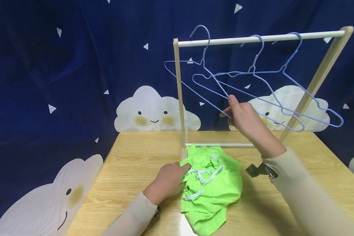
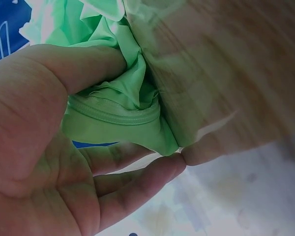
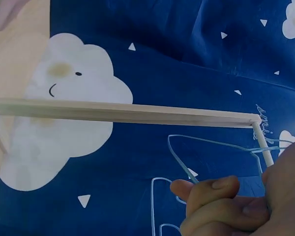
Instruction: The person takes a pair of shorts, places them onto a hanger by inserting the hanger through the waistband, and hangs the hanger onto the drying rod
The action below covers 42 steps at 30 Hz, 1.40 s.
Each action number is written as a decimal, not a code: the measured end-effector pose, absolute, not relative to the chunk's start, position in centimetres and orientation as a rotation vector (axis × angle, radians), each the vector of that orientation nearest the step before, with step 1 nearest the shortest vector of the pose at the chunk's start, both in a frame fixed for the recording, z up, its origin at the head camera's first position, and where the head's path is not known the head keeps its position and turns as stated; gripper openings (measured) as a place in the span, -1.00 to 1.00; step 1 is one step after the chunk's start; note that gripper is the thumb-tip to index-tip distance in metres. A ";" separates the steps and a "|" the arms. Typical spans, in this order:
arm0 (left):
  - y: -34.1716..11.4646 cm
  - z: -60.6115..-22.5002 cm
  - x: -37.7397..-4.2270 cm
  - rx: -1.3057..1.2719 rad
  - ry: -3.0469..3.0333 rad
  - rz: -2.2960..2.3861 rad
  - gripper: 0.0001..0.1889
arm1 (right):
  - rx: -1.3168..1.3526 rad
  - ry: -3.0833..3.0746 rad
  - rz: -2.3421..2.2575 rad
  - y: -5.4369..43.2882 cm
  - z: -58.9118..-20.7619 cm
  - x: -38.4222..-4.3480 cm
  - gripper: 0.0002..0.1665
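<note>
A bright green garment (image 1: 221, 186) lies crumpled on the table, white ties loosely bowed on top; its exact kind is unclear. At its left edge my left hand (image 1: 170, 179) holds the cloth. In the left wrist view, a hemmed fold (image 2: 113, 115) lies between thumb and fingers. Up at the rack, my right hand (image 1: 243, 119) grips a blue wire clothes hanger (image 1: 205, 62) by its right end. That hanger's hook reaches over the rail near the left post. In the right wrist view the right hand (image 3: 226, 206) has curled fingers around the wire.
A small wooden clothes rack (image 1: 327, 67) with a white top rail (image 1: 224, 41) stands at the back of the table (image 1: 141, 157). Two more blue hangers (image 1: 261, 77) hang to the right, overlapping the held one. Behind is a dark blue curtain (image 1: 76, 65) with cloud prints.
</note>
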<state>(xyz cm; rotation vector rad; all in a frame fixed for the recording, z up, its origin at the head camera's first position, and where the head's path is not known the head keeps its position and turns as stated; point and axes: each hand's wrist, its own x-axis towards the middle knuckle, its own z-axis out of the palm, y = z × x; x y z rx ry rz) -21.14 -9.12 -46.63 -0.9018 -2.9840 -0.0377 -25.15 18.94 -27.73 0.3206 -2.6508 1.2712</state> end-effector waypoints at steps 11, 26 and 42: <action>-9.3 -46.6 -21.1 -0.916 -2.976 -0.051 -0.45 | 0.291 -2.767 1.323 18.2 -28.4 -26.1 0.15; -9.2 -46.5 -21.2 -0.913 -2.976 -0.042 -0.46 | 0.234 -2.665 1.226 18.5 -29.8 -24.7 -0.01; -9.2 -46.5 -21.3 -0.912 -2.970 -0.028 -0.44 | 1.066 -1.941 0.466 16.8 -36.6 -19.4 -0.85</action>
